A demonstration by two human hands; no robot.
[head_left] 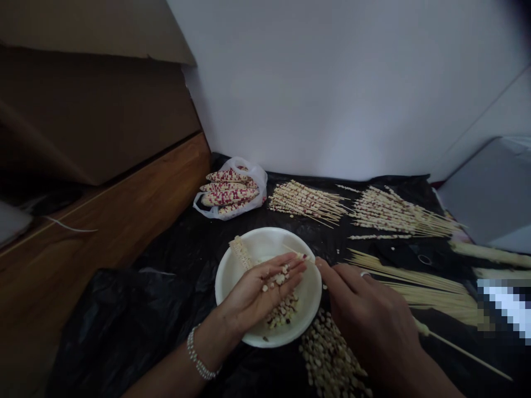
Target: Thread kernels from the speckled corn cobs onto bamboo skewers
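- The left hand [259,284] is lying palm up over the bowl [307,301], its fingers extended and open, with loose kernels [281,276] resting on the palm and fingers.
- The right hand [369,304] is meeting the left fingertips at the bowl's right rim, its fingers closed and gripping a skewer [464,351].
- The skewer is running from the left fingertips, where a reddish kernel is showing, to the near right; the right hand is covering its middle, so both visible ends only seem to be one stick.
- In the bowl, a stripped cob [240,253] is leaning at the far left, and more kernels are lying beneath the left hand.
- A kernel pile [327,354] is spreading on the black sheet [174,265], just right of the bowl on the near side.
- Beyond the bowl, far left, a bag [260,177] is holding red-and-cream ears [230,196].
- To the bag's right, two threaded bundles are lying side by side, the left one [301,199] smaller than the right one [379,213].
- Bare sticks [418,282] are lying on the right, nearer than the bundles.
- A bracelet [194,354] is circling the left wrist.
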